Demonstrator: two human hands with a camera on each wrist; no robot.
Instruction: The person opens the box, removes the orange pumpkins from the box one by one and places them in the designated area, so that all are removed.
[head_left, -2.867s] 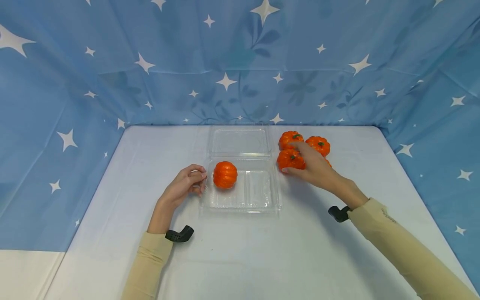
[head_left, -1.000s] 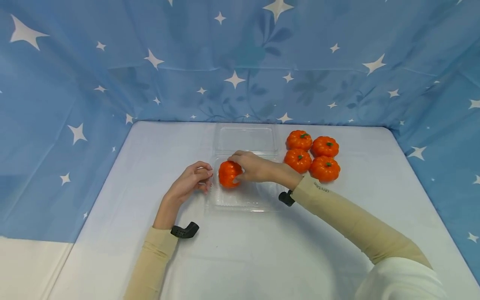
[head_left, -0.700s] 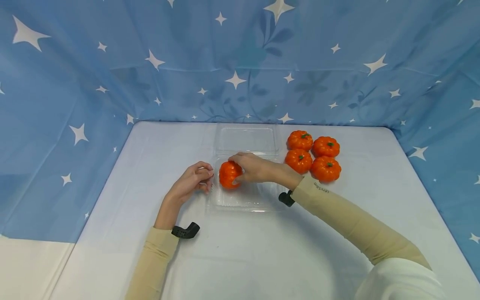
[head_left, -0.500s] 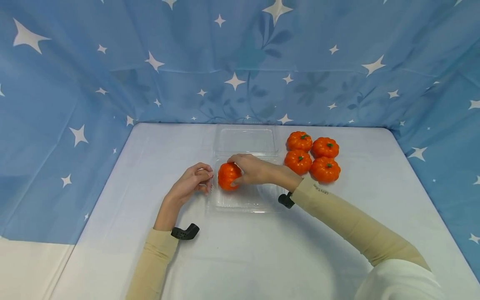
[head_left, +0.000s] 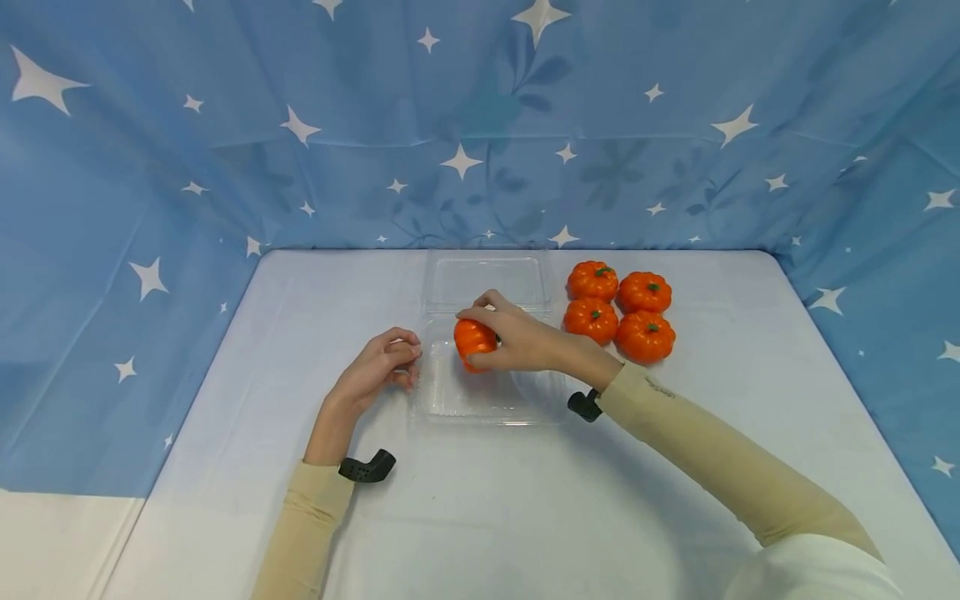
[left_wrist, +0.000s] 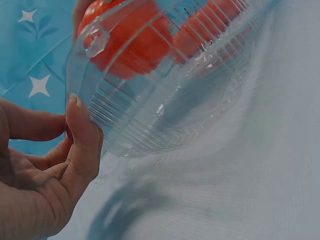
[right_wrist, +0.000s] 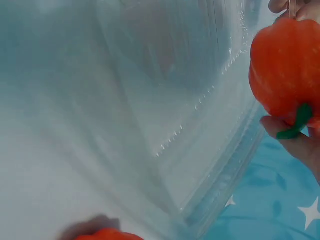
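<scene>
My right hand (head_left: 521, 340) grips a small orange toy pumpkin (head_left: 471, 340) over the clear plastic clamshell box (head_left: 450, 402). The pumpkin lies on its side in the fingers, its green stem (right_wrist: 298, 122) toward the palm, and the right wrist view shows it above the box floor. At the box's left side, my left hand (head_left: 377, 368) pinches the rim between thumb and finger, as the left wrist view shows. Through the transparent wall (left_wrist: 150, 120) the held pumpkin (left_wrist: 130, 47) is visible there.
Several more orange pumpkins (head_left: 646, 337) stand grouped to the right of the box, stems up. The box's lid (head_left: 487, 282) lies folded back on the white table (head_left: 480, 517). A blue star-patterned curtain (head_left: 337, 167) hangs along the table's far edge.
My right hand has come from the pumpkin group to the one in the box, taken hold of it, and lifted it slightly rightward. My left hand has stayed at the rim.
</scene>
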